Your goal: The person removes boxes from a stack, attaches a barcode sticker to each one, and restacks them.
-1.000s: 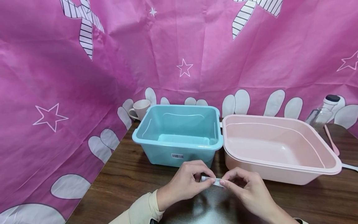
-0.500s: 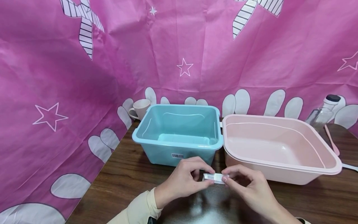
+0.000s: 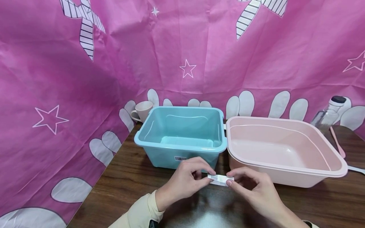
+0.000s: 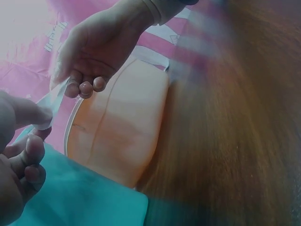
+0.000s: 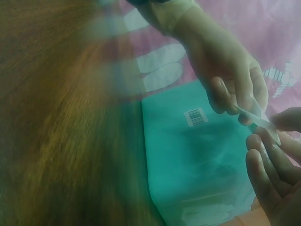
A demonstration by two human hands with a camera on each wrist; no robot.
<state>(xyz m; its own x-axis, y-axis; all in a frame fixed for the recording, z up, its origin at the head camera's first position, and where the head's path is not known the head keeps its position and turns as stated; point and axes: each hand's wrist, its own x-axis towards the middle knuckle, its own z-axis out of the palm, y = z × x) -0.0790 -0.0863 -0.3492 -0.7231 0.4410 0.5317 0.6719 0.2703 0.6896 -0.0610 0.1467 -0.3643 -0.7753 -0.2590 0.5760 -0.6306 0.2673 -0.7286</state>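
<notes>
A small white paper label (image 3: 221, 179) with a printed barcode is stretched between both hands, above the dark wood table. My left hand (image 3: 183, 182) pinches its left end between thumb and forefinger. The right hand (image 3: 255, 186) pinches the opposite end the same way. Seen from the left wrist, the label (image 4: 54, 101) looks like a thin, bent strip, and the other fingers are curled loosely below. In the right wrist view the strip (image 5: 263, 123) appears folded, with a flap standing up near the left hand's fingers.
Behind the hands stand a turquoise bin (image 3: 182, 148) with a barcode sticker (image 3: 180, 158) and a pink basin (image 3: 285, 174). A white mug (image 3: 144, 109) is at the back left. A glass bottle (image 3: 328, 115) and a pink utensil (image 3: 337, 142) lie beyond the basin's right side.
The hands have drawn slightly apart, the left one shifting a little left and up. More of the label and its barcode shows between the fingertips now. Bins and other objects have not moved.
</notes>
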